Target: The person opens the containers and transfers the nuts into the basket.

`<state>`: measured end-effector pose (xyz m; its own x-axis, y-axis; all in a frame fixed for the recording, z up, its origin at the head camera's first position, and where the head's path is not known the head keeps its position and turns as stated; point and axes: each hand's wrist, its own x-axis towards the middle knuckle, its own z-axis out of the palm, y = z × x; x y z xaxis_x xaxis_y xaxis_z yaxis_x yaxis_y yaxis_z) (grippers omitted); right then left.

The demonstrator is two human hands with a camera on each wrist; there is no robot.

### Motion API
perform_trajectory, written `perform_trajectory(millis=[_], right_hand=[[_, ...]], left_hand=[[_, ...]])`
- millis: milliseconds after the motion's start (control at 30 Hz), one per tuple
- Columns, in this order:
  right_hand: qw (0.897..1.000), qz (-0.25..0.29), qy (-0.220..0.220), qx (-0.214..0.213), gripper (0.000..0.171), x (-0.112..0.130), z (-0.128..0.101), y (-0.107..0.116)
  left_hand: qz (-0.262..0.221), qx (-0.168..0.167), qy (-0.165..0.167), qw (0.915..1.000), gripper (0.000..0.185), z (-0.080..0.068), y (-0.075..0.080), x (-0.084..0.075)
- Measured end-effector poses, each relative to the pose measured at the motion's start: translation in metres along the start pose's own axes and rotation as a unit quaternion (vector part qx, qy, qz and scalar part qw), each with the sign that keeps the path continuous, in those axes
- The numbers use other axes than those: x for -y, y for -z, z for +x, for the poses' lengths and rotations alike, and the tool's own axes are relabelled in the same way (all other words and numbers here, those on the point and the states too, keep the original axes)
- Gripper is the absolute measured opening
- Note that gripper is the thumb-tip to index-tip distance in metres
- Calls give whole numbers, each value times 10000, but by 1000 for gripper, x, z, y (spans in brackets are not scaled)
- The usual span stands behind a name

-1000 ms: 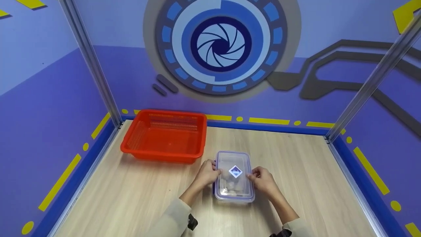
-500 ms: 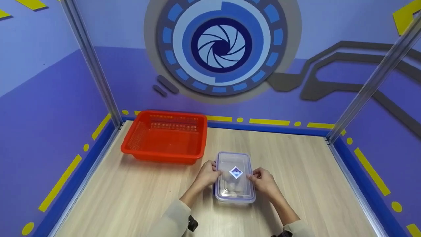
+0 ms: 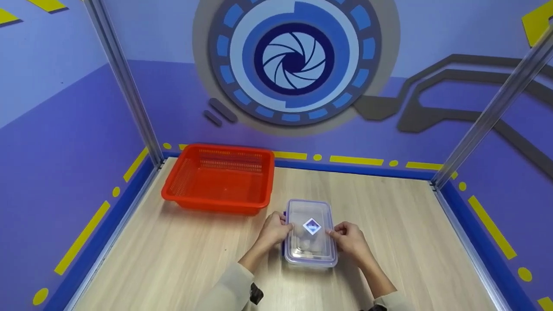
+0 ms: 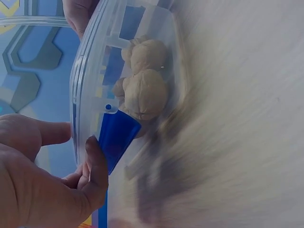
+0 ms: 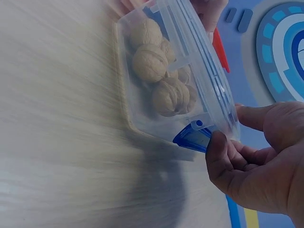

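A clear lidded plastic box [image 3: 311,235] with a diamond sticker sits on the wooden table [image 3: 173,259]. Several walnuts [image 4: 145,90] lie inside it, also seen in the right wrist view as walnuts [image 5: 152,61]. My left hand [image 3: 275,227] holds the box's left side, its thumb on a blue latch [image 4: 115,137] and a finger on the lid. At the right side my right hand [image 3: 349,238] does the same, with its thumb at the other blue latch [image 5: 194,137] and fingers over the lid edge. Both latches stick out from the box.
An orange mesh basket [image 3: 229,148] stands behind and left of the box, with nothing visible in it. Metal posts [image 3: 129,95] rise at the table's back corners, and a blue border [image 3: 358,167] runs along its edges.
Both hands and the box keep their places. Only the head view drifts slightly.
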<state>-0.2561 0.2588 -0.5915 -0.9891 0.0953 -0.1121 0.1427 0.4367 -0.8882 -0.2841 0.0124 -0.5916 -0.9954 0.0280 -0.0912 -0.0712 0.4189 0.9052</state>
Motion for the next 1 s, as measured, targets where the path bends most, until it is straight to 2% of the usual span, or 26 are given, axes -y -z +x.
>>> perform_trajectory(millis=[133,333,433,767,1000], right_hand=[[9998,-145,57,-95,19,2,0,1],[9995,-285,118,-96,17,2,2,-1],[9992,-381,116,-70,17,2,2,0],[9967,-706,393,-71,15,8,3,4],[9954,-784,535,-153,16,20,-2,10]], left_hand=[[189,-56,-19,9998,27,-1,0,-2],[743,-196,-1,9970,28,0,3,-5],[1021,-203,-107,9945,27,0,3,-7],[1993,-291,-565,9779,28,-2,5,-16],[2016,-380,-779,9756,25,-8,11,-28]])
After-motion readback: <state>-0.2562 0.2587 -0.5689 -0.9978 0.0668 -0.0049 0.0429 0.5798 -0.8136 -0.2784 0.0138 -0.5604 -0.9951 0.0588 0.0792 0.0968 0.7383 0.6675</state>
